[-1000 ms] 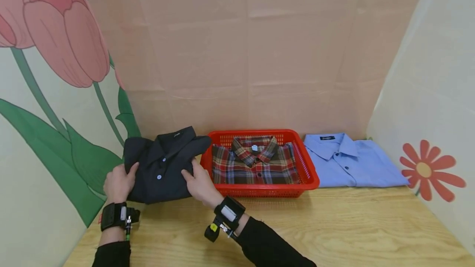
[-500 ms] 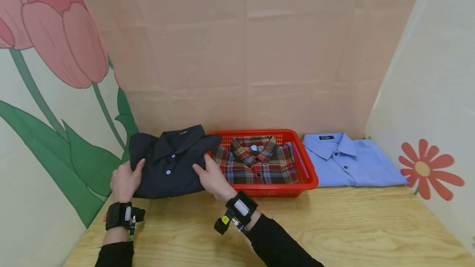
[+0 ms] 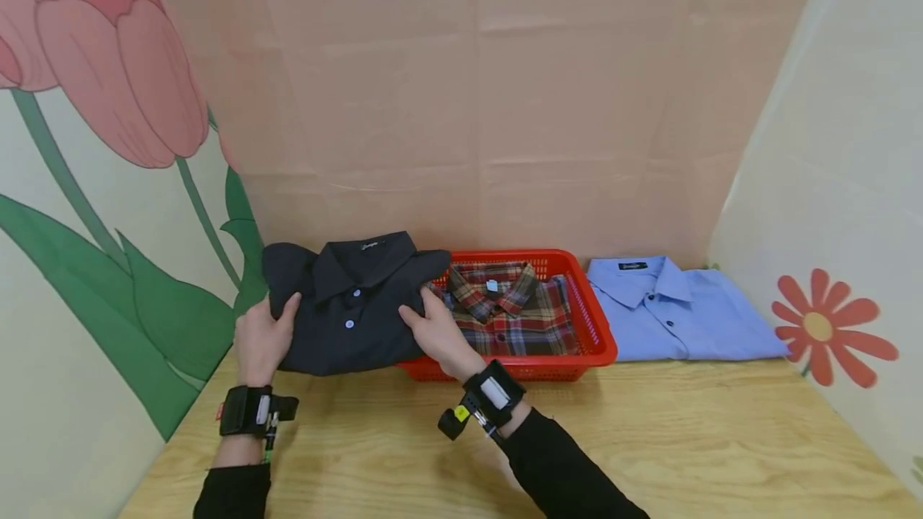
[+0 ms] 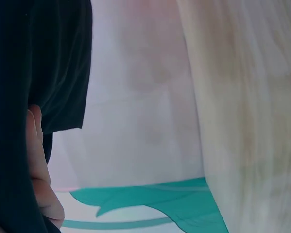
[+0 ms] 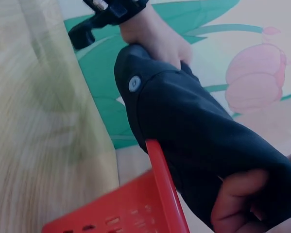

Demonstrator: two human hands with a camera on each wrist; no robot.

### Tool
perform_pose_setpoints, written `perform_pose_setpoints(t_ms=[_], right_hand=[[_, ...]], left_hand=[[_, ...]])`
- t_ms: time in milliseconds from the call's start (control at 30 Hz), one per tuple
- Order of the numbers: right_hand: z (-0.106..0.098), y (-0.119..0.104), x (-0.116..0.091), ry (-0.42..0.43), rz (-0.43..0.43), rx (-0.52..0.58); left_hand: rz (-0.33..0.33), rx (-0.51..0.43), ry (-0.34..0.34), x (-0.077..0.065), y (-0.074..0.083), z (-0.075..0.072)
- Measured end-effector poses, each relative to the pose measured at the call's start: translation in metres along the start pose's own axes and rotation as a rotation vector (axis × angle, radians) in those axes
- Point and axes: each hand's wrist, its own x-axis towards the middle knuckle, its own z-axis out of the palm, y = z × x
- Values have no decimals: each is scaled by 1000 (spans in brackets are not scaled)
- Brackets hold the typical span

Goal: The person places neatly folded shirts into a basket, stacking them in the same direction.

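A folded black button-up shirt point(image 3: 346, 311) is held up off the table at the left, collar toward the back. My left hand point(image 3: 264, 340) grips its left side, thumb on top; in the left wrist view the fingers point(image 4: 40, 179) curl beneath the dark cloth. Its right side is pinched by my right hand point(image 3: 441, 333), whose fingers point(image 5: 232, 204) wrap under the fabric in the right wrist view. The shirt's right part overlaps the left end of a red plastic basket point(image 3: 600, 351). Inside the basket lies a folded plaid shirt point(image 3: 534, 325).
A folded light blue shirt point(image 3: 678, 315) lies right of the basket on the wooden table point(image 3: 692, 439). Behind stands a pinkish backdrop point(image 3: 461, 102), with flower-printed panels at the left and right.
Both hands have carried the black shirt to the right and slightly up, from beside the basket to over its left end. The basket and the other shirts stay put.
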Motion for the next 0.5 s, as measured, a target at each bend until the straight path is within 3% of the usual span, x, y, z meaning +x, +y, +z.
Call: perform_pose_setpoints(t_ms=[200, 500], right_hand=[[-11, -4, 1, 50, 64, -14], [-27, -6, 2, 44, 53, 17]], left_hand=[[34, -33, 49, 1, 9, 1], [60, -105, 70, 4, 22, 8]])
